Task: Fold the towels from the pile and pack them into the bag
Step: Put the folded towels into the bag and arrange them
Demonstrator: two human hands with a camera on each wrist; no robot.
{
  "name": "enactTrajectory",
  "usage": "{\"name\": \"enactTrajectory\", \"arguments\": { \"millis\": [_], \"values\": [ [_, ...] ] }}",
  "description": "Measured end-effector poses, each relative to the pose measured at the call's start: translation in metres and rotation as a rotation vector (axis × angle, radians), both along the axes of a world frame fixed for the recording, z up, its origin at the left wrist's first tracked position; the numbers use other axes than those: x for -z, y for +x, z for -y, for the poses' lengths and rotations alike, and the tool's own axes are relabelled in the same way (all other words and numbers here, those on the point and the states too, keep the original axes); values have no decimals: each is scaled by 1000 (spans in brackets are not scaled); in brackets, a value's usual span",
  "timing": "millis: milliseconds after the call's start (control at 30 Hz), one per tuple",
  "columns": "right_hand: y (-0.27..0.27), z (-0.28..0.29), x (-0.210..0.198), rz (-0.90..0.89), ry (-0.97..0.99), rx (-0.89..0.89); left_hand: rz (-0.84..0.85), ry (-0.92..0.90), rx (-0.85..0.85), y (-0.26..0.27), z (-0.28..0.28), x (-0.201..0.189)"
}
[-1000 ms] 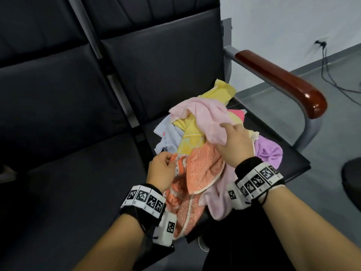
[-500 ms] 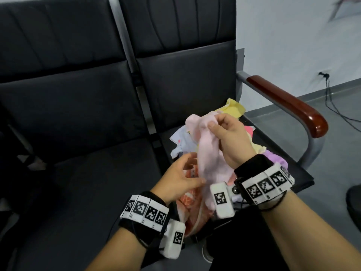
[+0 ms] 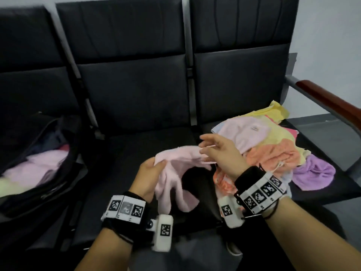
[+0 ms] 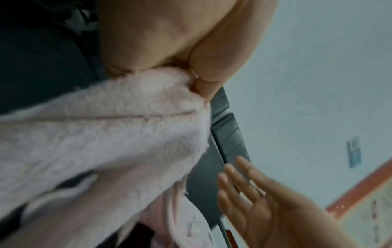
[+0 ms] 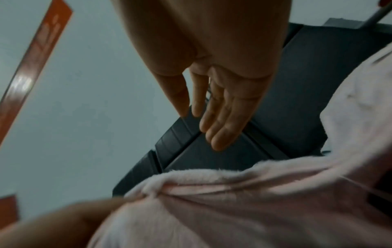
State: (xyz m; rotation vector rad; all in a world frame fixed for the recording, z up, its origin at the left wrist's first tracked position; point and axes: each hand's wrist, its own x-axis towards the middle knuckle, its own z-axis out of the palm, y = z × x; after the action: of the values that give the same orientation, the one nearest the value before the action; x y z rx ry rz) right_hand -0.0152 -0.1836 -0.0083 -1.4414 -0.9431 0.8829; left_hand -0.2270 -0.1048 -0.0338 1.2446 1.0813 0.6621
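Your left hand (image 3: 150, 174) pinches one corner of the pink towel (image 3: 175, 177) above the bench (image 3: 136, 145); your right hand (image 3: 218, 151) is spread wide, holding nothing. The towel hangs bunched, so it may slip or fold crooked before reaching the bag (image 3: 48, 153).

Left hand (image 3: 149, 178): bare on my feed, no glove, no sleeve on the forearm.
Left wristband (image 3: 125, 209): black strap with a row of white squares, each printed with a black pixel marker.
Left wrist camera (image 3: 163, 232): white block under the wrist, one marker on its face, thin black cord beside it.
Right hand (image 3: 220, 153): bare, forearm uncovered.
Right wristband (image 3: 259, 192): black cuff, same white marker squares.
Right wrist camera (image 3: 229, 212): white block with one marker.
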Motion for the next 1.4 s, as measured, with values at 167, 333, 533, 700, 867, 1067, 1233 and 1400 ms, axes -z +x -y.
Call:
{"name": "enactTrajectory", "arguments": {
  "millis": [167,333,533,700,867,1067,1233,1400],
  "values": [
    [-68,8,42,335,-56,-294,39,-125,-97,-55,-2,15],
    [-125,7,69,449,-36,-489,71,-191,-145,-88,7,19],
    [-151,9,90,269,-116,-522,301,-211,-106,-106,12,12],
    [-156,3,97,357,-116,-451,253,-179,-82,-97,10,13],
    [-124,-2,83,334,-134,-243,50,5,-255,-109,-8,22],
    [-100,-4,57,230,-28,-201,-245,165,-288,-122,-19,40],
    [-111,-6,49,104,-16,-225,-413,471,-37,-105,1,28],
    [-122,-4,44,77,-20,-371,-276,420,288,-79,27,15]
  ]
}}
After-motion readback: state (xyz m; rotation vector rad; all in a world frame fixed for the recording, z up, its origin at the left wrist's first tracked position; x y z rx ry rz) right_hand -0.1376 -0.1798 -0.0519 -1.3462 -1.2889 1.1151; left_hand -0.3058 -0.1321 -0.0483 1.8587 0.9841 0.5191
